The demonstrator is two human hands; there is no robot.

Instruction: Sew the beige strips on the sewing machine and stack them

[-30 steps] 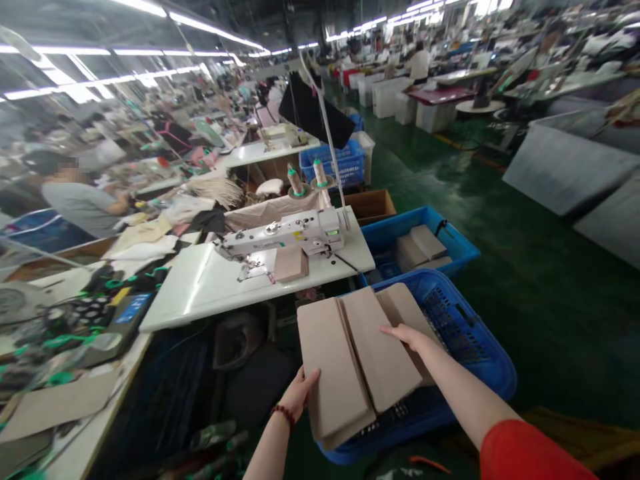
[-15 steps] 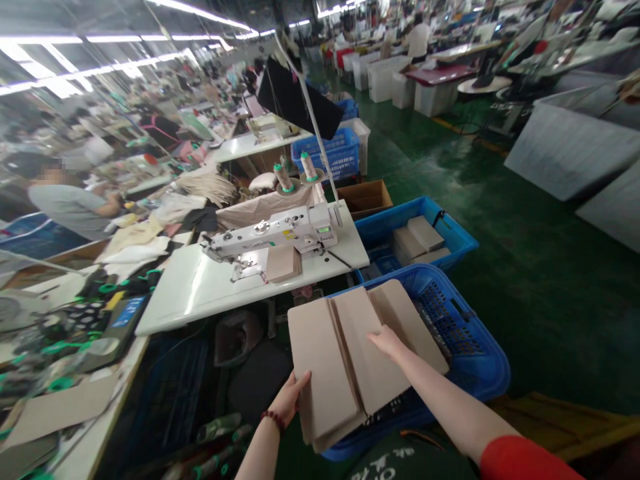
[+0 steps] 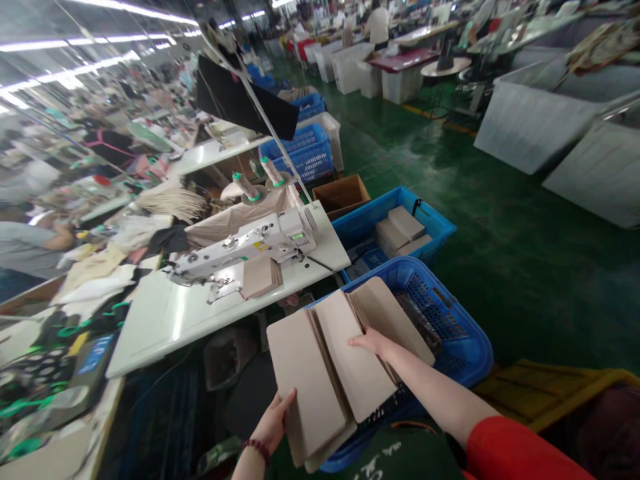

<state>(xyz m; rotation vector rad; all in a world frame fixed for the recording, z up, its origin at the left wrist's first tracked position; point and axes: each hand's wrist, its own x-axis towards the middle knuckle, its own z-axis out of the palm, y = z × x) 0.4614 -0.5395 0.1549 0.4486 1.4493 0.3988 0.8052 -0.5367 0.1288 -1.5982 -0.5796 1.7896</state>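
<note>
Beige flat panels with rounded corners lie in stacks across a blue basket (image 3: 473, 347). My left hand (image 3: 273, 420), with a beaded bracelet at the wrist, grips the lower left edge of the left stack (image 3: 305, 380), thumb on top and fingers hidden beneath. Over the middle stack (image 3: 345, 353) lies my right hand (image 3: 373, 341), fingers curled at its right edge and thumb on its face. A right stack (image 3: 393, 313) rests partly under the middle one. Whether the panels are fabric or board I cannot tell.
A white sewing machine (image 3: 245, 243) stands on a pale table (image 3: 165, 327), with a small beige stack (image 3: 263, 277) on it. Behind the basket is a lighter blue crate (image 3: 435, 230) holding more panels. A yellow crate (image 3: 540, 393) sits at lower right. Thread cones (image 3: 247, 187) stand behind the machine.
The view has turned right, so everything appears further left. My right hand has lifted the middle stack's right edge and now curls round it. My left hand keeps its hold.
</note>
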